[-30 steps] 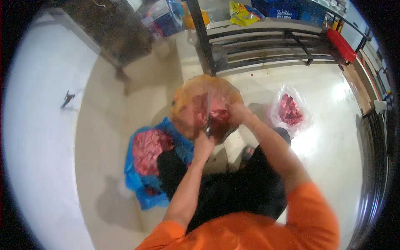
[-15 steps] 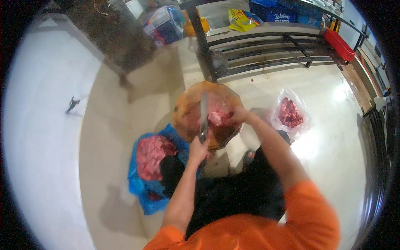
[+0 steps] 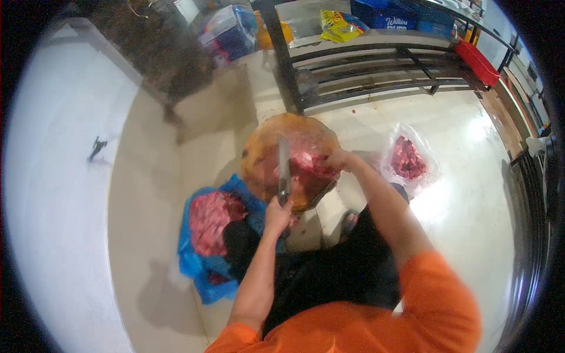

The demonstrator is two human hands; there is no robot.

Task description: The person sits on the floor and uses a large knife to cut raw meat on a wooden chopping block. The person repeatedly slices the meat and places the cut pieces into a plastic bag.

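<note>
My left hand [image 3: 278, 215] is closed around the dark handle of a long, broad-bladed knife [image 3: 284, 162]. The blade points away from me over a round wooden chopping block [image 3: 259, 141]. On the block lies a piece of red meat [image 3: 309, 163] with a pale patch, just right of the blade. My right hand [image 3: 339, 160] grips the right end of this meat, fingers closed and partly hidden. To the left of the block, a large slab of pinkish meat [image 3: 213, 222] rests on a blue plastic bag [image 3: 191, 267] on the floor.
A clear plastic bag of cut red meat [image 3: 409, 160] sits on the tiled floor at right. Beyond the block stands a black metal rack [image 3: 376, 88], with a red tray [image 3: 477, 63] at its right end. A yellow package [image 3: 341, 26] lies behind it.
The knife has shifted slightly left of the meat. Under my right hand, the meat lies differently, showing more red and less of its pale patch.
</note>
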